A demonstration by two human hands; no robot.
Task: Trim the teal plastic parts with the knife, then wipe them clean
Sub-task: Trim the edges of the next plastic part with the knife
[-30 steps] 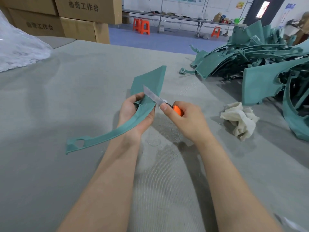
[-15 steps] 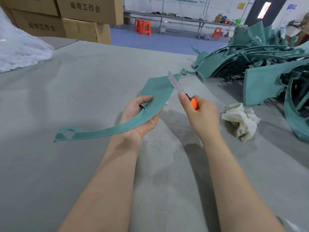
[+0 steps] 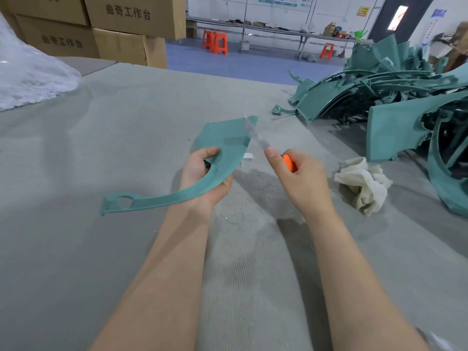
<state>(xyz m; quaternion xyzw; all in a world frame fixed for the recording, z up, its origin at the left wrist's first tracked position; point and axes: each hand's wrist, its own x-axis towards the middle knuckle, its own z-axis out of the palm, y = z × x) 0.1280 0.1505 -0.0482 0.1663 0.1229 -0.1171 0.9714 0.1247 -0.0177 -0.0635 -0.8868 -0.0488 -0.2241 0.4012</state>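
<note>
The teal plastic part point(image 3: 222, 145), a long curved strip widening into a flat fan-shaped end, is being held just above the grey felt tabletop point(image 3: 126, 122). The left hand point(image 3: 200, 173) is gripping it at the bend where strip meets fan, thumb curled over the top and fingers wrapping beneath. The slotted narrow end is pointing off to the left.

The knife point(image 3: 254, 135) is lying along the fan's right edge, its blurred blade tip reaching the far corner. The right hand point(image 3: 304, 181) is clenching the orange handle, with the forefinger stretched along the blade's back.

Over the last second the blade has been travelling from close by the left thumb out along that edge to the corner, while the part has been tipping flatter. So one trimming stroke is probably finishing, and other edges are likely still waiting.

A crumpled white cloth point(image 3: 362, 183) is lying to the right, untouched, so wiping is not yet starting. Beyond it, a pile of teal parts point(image 3: 395, 97) is sitting, with cardboard boxes point(image 3: 131, 21) standing at the back left.
</note>
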